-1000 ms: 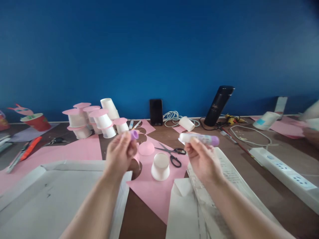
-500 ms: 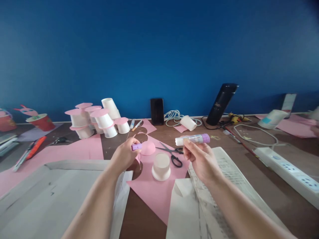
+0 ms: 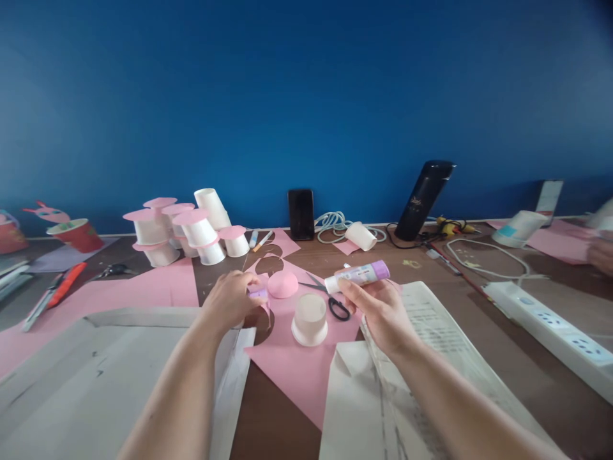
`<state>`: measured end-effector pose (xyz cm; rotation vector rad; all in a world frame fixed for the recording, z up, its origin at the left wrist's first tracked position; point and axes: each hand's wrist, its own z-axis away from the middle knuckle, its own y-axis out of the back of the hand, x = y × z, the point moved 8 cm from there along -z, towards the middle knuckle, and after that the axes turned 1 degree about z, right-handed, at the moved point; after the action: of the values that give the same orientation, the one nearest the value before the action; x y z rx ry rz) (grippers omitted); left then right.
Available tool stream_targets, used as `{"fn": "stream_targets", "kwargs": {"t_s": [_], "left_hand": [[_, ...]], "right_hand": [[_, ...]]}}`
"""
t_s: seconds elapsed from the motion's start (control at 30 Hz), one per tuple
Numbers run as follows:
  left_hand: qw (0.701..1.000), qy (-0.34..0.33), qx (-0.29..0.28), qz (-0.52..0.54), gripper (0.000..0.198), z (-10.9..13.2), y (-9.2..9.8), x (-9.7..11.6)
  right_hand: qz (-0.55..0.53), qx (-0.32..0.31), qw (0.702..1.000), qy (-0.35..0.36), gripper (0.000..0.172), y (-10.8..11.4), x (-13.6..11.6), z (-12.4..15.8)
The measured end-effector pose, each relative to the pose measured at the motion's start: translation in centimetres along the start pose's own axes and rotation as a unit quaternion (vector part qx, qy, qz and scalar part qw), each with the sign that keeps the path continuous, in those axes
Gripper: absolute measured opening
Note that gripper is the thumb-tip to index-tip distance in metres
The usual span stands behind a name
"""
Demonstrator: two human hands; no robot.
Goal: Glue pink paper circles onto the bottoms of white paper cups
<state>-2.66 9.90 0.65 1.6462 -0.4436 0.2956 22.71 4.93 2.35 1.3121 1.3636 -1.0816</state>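
My right hand grips an uncapped glue stick, its white end tilted down to the left above the black scissors. In my left hand is the purple glue stick cap, held low by the edge of the pink paper. Between my hands a small white paper cup stands upside down on that paper. A pink paper disc lies just behind the cup, close to my left fingers.
Stacked white cups with pink discs stand at the back left. A phone leans on the wall, and a black flask tilts against it. A power strip lies at right. Another person's hand shows at the right edge.
My left hand has lowered with the cap toward the table. My right hand has shifted left and slightly down, tipping the glue stick's white end lower.
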Motion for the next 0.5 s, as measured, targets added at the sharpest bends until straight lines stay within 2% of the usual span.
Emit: {"fn": "stream_targets", "kwargs": {"t_s": [0.1,0.2,0.3,0.37,0.5], "left_hand": [[0.998,-0.040,-0.009,0.047,0.042,0.5,0.5,2.7],[0.978,-0.111,-0.099,0.143,0.067,1.8,-0.8,6.1],[0.962,-0.146,-0.163,0.165,0.081,2.9,-2.7,7.8],[0.958,-0.161,-0.171,0.164,0.079,3.3,-3.6,8.3],[0.954,-0.188,-0.158,0.172,0.058,3.5,-4.2,9.2]], "right_hand": [[0.003,-0.005,1.000,0.020,0.025,-0.2,-0.1,0.2],[0.021,-0.021,0.998,0.047,0.024,-0.6,-0.1,0.4],[0.097,-0.034,0.993,0.054,0.022,-1.0,-0.1,0.6],[0.163,-0.036,0.985,0.053,0.023,-1.1,-0.2,0.6],[0.247,-0.038,0.967,0.051,0.021,-1.3,-0.3,0.6]]}}
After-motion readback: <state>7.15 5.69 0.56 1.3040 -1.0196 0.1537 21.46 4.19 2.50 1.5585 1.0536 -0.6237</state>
